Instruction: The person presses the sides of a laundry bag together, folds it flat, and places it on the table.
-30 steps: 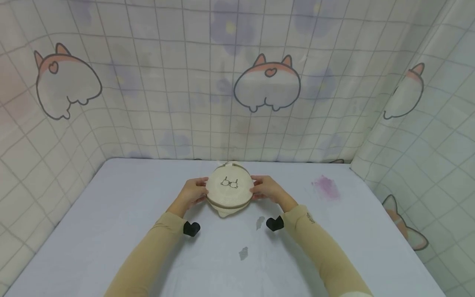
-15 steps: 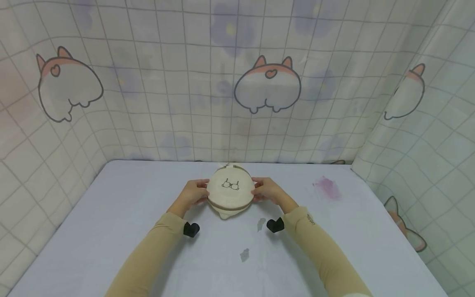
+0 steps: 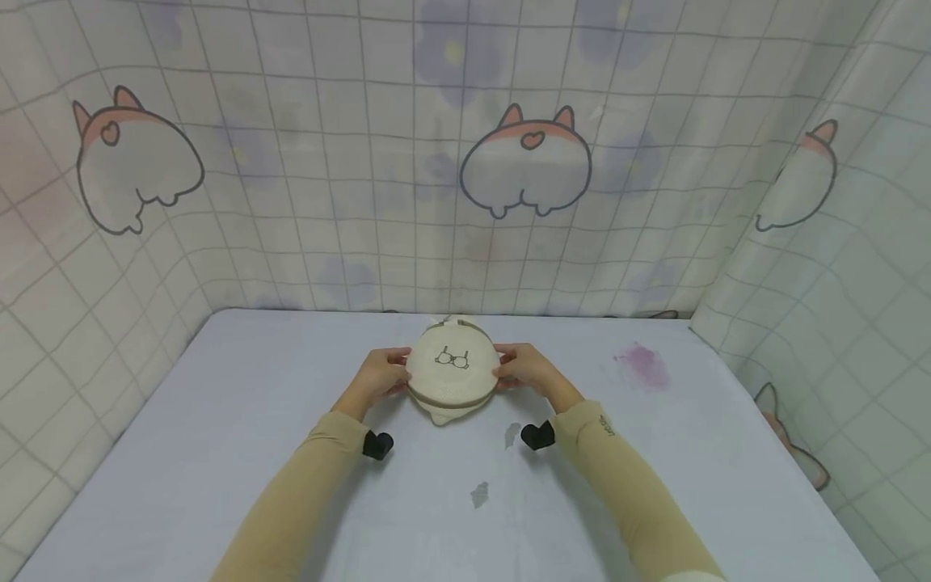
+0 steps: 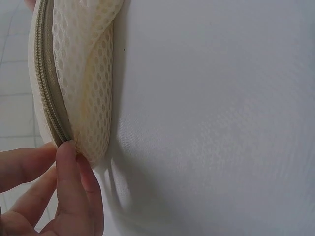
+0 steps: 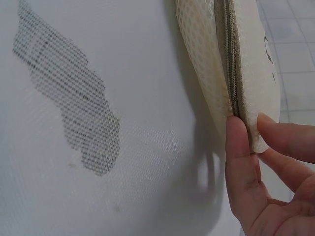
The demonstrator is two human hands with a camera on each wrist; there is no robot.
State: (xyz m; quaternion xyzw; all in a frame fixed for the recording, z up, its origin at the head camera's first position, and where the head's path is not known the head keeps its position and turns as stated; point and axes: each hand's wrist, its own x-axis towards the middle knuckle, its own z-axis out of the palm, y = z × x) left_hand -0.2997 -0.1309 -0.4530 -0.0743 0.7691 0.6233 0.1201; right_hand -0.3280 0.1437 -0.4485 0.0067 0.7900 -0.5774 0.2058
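A round cream mesh laundry bag (image 3: 451, 386) with a small line drawing on its flat top lies near the far edge of the table. My left hand (image 3: 375, 377) pinches its left rim, and my right hand (image 3: 532, 372) pinches the opposite rim. In the left wrist view, thumb and fingers meet on the seam beside a brown zipper (image 4: 45, 73), with honeycomb mesh bulging below it. The right wrist view shows the zipper (image 5: 231, 64) joined along the stretch in sight, held between thumb and fingers. What the bag contains is hidden.
A white cloth covers the table (image 3: 240, 428). Grey worn patches (image 3: 479, 495) and a pink stain (image 3: 642, 366) mark it. Gridded curtains (image 3: 349, 202) with cartoon animals hang behind and along both sides. Black heart-shaped pieces (image 3: 538, 436) sit at my wrists.
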